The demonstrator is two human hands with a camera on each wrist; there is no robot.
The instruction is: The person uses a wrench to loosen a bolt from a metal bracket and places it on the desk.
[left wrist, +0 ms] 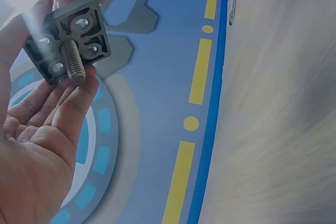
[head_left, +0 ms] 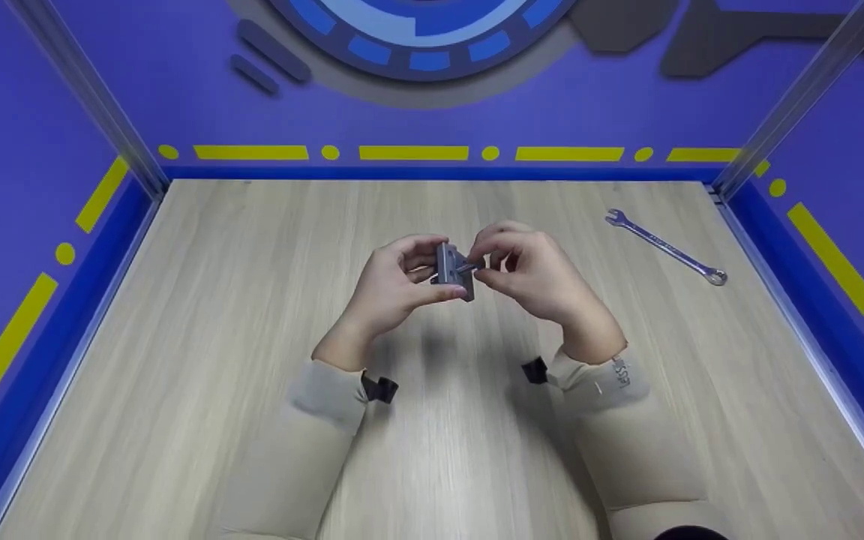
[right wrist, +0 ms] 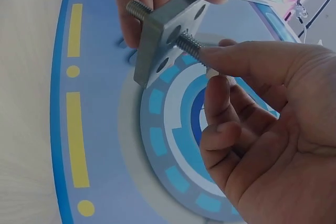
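Observation:
Above the table, my left hand [head_left: 391, 283] grips a grey square plate [head_left: 445, 264] by its edges, fingers on one side and thumb on the other. The left wrist view shows the plate's ribbed face with several round holes; a threaded stud [left wrist: 73, 62] juts from its middle. On the opposite, smooth face, my right hand [head_left: 529, 266] pinches a threaded bolt [right wrist: 189, 44] between thumb and index finger. The bolt's near end is covered by those fingertips, and its far end meets one of the plate's holes. Both hands are close together, facing each other.
A combination wrench [head_left: 664, 246] lies slantwise at the back right of the wooden table [head_left: 214, 315]. Blue panels with yellow marks [head_left: 413, 153] stand along the back and sides. Small black wrist cameras [head_left: 381, 388] stick out from both sleeves.

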